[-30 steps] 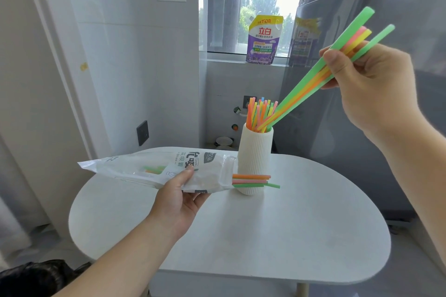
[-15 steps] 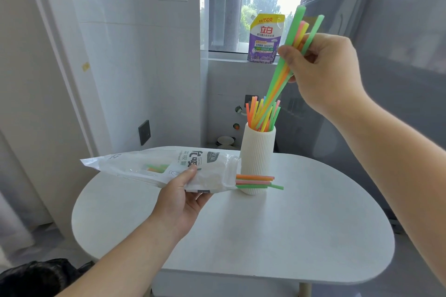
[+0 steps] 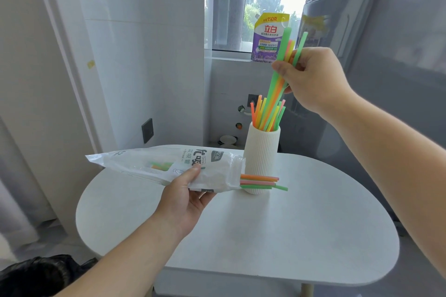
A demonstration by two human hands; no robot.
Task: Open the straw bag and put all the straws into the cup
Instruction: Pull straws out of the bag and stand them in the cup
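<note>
— What differs from half a second back?

— The right hand [image 3: 311, 77] has swung its bundle of straws [image 3: 277, 84] closer to upright and lower. A second ago the bundle leaned far toward 2 o'clock; now it tilts only slightly, toward 1 o'clock, and its lower ends reach among the straws already standing in the cup [image 3: 261, 157]. The left hand [image 3: 183, 198] and the bag [image 3: 169, 166] sit almost where they were.

— How is the right hand posed?

— Raised above and to the right of the cup, back of the hand toward the camera, thumb on the near side of the bundle. Its grip is clamped on the green, orange and yellow straws partway up, with their tops sticking out above the fingers.

— And the left?

— Palm up at about 9 o'clock from the cup, the grip closed on the bag, thumb on top. The bag lies nearly level above the surface [image 3: 289, 236], its open end toward the cup. A few loose straws [image 3: 260, 182] poke out of that end and cross in front of the cup's base.

— Where is the cup?

— Upright on the surface, toward its far edge. More straws show faintly inside the bag.
</note>
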